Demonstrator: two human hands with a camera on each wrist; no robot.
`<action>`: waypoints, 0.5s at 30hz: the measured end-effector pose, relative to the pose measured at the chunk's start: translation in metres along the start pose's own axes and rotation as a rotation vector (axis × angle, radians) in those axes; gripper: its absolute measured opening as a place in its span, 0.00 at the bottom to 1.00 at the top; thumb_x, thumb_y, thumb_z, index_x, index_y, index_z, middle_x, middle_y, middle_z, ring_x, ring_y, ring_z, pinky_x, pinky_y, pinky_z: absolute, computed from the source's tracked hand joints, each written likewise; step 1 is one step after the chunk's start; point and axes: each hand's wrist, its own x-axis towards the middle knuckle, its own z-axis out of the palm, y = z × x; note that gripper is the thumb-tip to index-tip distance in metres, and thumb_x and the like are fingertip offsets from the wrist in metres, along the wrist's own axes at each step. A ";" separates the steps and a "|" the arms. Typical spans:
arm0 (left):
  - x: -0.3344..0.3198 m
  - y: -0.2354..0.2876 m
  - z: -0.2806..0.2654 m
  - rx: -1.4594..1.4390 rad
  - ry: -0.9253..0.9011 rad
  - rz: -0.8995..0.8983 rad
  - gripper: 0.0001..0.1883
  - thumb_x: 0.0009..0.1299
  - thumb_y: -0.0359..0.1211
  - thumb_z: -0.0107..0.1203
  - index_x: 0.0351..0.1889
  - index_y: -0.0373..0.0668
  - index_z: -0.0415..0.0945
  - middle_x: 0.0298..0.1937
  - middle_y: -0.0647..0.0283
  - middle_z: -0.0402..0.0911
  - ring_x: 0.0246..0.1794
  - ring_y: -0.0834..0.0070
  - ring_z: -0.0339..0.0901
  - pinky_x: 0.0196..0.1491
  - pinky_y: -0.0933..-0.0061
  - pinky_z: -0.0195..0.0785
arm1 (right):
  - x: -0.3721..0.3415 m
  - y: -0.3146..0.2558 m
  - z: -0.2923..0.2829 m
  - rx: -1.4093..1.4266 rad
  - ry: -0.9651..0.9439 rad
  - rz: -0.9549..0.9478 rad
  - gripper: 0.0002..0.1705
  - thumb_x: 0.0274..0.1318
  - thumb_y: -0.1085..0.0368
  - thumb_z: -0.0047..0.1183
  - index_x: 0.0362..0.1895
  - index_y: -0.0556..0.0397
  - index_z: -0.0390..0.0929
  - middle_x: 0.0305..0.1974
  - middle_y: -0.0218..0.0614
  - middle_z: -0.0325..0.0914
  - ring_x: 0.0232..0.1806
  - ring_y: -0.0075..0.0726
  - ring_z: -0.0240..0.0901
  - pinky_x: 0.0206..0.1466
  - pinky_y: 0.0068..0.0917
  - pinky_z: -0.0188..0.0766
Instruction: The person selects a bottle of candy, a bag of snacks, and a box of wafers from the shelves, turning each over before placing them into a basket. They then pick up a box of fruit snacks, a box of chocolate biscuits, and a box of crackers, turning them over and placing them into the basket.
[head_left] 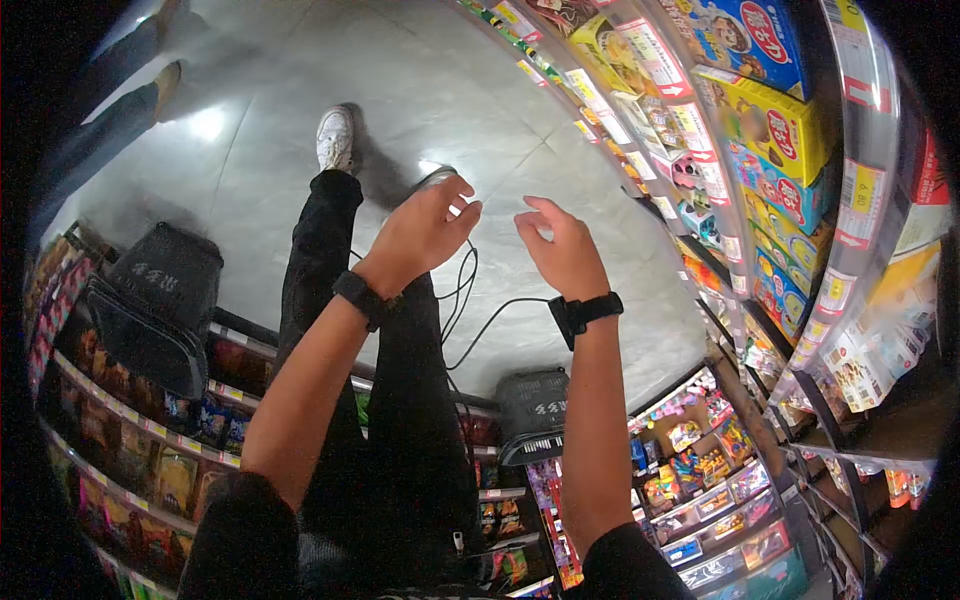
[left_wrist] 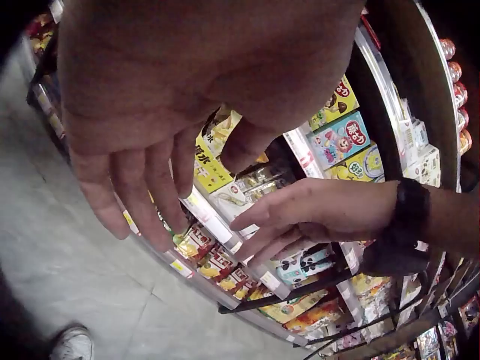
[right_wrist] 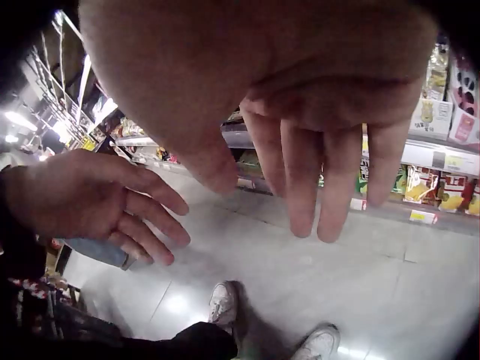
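In the head view my left hand (head_left: 428,222) hovers over the floor with relaxed, slightly bent fingers and nothing in them. Opposite it, a short gap away, my right hand (head_left: 562,247) is likewise free, its thumb and fingers loosely bent. Both wrists wear black straps, and a black cable (head_left: 497,318) runs from the right one. The left wrist view shows the left fingers (left_wrist: 139,191) hanging loose before shelves of snacks. In the right wrist view the right fingers (right_wrist: 304,176) point down over the floor.
Shelves with boxed snacks (head_left: 775,135) curve along the right. Two black baskets, one at the left (head_left: 165,300) and one in the lower middle (head_left: 533,410), stand by more shelves. A white shoe (head_left: 336,138) rests on the grey floor (head_left: 270,90). Another person's legs (head_left: 115,110) show at upper left.
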 end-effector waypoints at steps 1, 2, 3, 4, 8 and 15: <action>-0.001 -0.003 0.002 -0.009 0.012 0.008 0.16 0.75 0.36 0.54 0.52 0.33 0.74 0.42 0.49 0.85 0.41 0.59 0.84 0.45 0.63 0.75 | 0.002 -0.001 -0.001 0.016 0.011 -0.002 0.22 0.61 0.55 0.58 0.54 0.56 0.79 0.43 0.53 0.84 0.47 0.57 0.82 0.50 0.42 0.77; -0.002 -0.006 0.003 -0.018 0.025 0.016 0.17 0.74 0.38 0.54 0.52 0.34 0.75 0.42 0.48 0.85 0.42 0.56 0.84 0.46 0.61 0.75 | 0.004 -0.001 -0.003 -0.020 0.005 -0.008 0.21 0.62 0.56 0.58 0.54 0.56 0.80 0.43 0.53 0.84 0.47 0.55 0.82 0.49 0.41 0.77; -0.004 -0.006 0.003 -0.027 0.040 0.024 0.18 0.73 0.40 0.54 0.52 0.35 0.76 0.42 0.47 0.86 0.44 0.53 0.85 0.47 0.59 0.75 | 0.007 -0.005 -0.006 -0.056 -0.002 -0.014 0.20 0.62 0.57 0.59 0.54 0.56 0.80 0.42 0.52 0.85 0.47 0.54 0.83 0.49 0.40 0.77; -0.005 -0.006 0.003 -0.020 0.035 0.017 0.18 0.73 0.40 0.54 0.52 0.35 0.76 0.43 0.47 0.86 0.44 0.53 0.84 0.48 0.59 0.75 | 0.009 -0.009 -0.008 -0.092 -0.010 -0.021 0.20 0.62 0.58 0.59 0.53 0.56 0.80 0.42 0.52 0.85 0.47 0.53 0.83 0.49 0.39 0.77; -0.006 -0.011 0.002 -0.006 0.031 0.025 0.16 0.74 0.36 0.55 0.53 0.35 0.74 0.41 0.49 0.84 0.42 0.60 0.83 0.46 0.63 0.75 | 0.021 -0.018 -0.008 0.120 0.166 -0.162 0.17 0.63 0.63 0.58 0.53 0.58 0.80 0.43 0.49 0.86 0.47 0.46 0.84 0.52 0.34 0.77; -0.012 -0.021 -0.001 -0.037 0.069 0.011 0.15 0.74 0.34 0.56 0.52 0.33 0.73 0.39 0.50 0.83 0.38 0.62 0.83 0.42 0.65 0.75 | 0.037 -0.016 -0.004 0.199 0.298 -0.122 0.16 0.64 0.65 0.57 0.53 0.62 0.80 0.45 0.48 0.86 0.50 0.40 0.84 0.59 0.33 0.75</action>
